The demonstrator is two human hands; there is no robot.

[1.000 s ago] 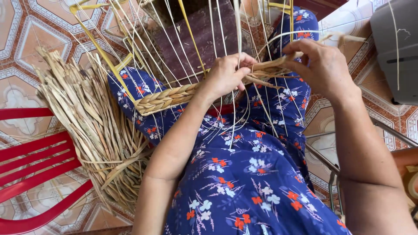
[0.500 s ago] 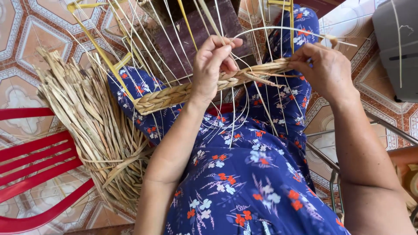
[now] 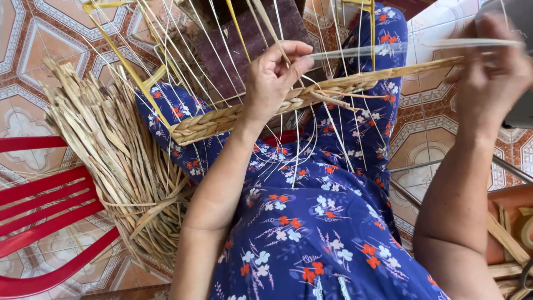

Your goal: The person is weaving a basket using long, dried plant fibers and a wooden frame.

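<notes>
- Braided rim (image 3: 222, 119) held across the lap, long axis running lower left to upper right.
- Left hand (image 3: 275, 78) pinching one pale strand (image 3: 388, 50) above the braid.
- Right hand (image 3: 491, 78) blurred, closed on the strand's far end.
- Reed bundle (image 3: 111, 161) lying against red chair (image 3: 39, 205).

braid (image 3: 222, 119): tan | dress (image 3: 311, 222): blue, red-white flowers | chair (image 3: 39, 205): red | floor tiles (image 3: 33, 33): terracotta-white geometric

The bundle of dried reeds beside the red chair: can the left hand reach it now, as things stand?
Probably yes. The bundle of dried reeds lies just beside the left knee with nothing covering it. But the left hand is pinching a strand above the braided rim, so it must let go first.
</notes>
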